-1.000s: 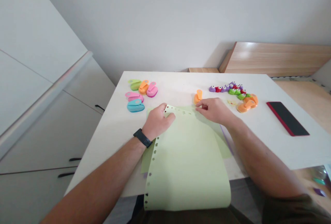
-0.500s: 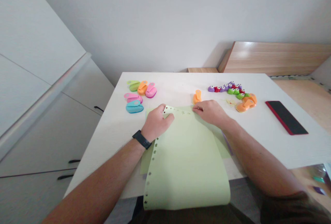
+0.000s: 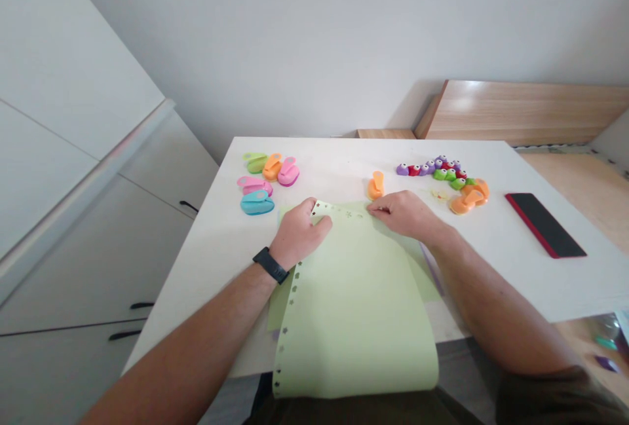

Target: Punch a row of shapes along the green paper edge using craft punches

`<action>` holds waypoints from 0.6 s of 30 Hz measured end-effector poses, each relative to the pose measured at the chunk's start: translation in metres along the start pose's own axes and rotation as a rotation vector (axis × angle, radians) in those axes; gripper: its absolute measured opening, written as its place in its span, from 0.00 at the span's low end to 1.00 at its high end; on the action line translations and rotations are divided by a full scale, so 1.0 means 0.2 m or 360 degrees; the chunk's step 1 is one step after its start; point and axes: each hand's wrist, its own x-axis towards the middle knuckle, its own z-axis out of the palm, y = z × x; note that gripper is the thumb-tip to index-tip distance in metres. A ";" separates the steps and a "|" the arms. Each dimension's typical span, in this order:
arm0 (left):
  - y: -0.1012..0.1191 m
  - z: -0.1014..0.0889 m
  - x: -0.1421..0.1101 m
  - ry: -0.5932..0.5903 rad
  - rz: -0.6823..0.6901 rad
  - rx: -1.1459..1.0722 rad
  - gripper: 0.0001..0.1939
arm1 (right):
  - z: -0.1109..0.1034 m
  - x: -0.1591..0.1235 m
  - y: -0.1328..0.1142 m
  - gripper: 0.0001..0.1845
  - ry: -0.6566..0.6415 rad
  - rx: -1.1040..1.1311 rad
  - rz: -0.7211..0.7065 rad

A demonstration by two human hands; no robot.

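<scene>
A light green sheet of paper (image 3: 361,300) hangs over the table's near edge and curls back toward me. Small shaped holes run along its left and far edges. My left hand (image 3: 302,225), with a black watch on the wrist, grips the far left corner between thumb and fingers. At the far right corner, my right hand (image 3: 400,211) has thumb and forefinger pinched together on the paper; the fingertips partly hide it. An orange craft punch (image 3: 376,185) stands just beyond the right fingertips. More green paper (image 3: 420,274) lies underneath, with a purple edge showing.
On the white table (image 3: 206,268), several craft punches, including a blue one (image 3: 257,202), sit at the left. Several small purple, red and green punches (image 3: 441,168) cluster at the right, beside orange punches (image 3: 466,199). A dark red-edged phone-like slab (image 3: 545,224) lies far right.
My right hand has moved slightly left, and its thumb and forefinger have closed at the paper's far right corner. My left hand keeps its grip.
</scene>
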 end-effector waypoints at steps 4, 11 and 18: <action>0.00 0.00 0.00 0.0001 -0.0003 0.0009 0.08 | -0.01 -0.01 0.01 0.16 -0.0024 -0.0102 -0.0003; 0.01 0.00 0.00 0.0004 0.0007 -0.0002 0.08 | -0.01 -0.01 0.05 0.15 0.0039 -0.0197 0.0111; -0.01 0.00 0.00 0.0004 0.0031 -0.0003 0.07 | -0.05 -0.03 0.09 0.16 0.0009 -0.0314 0.0207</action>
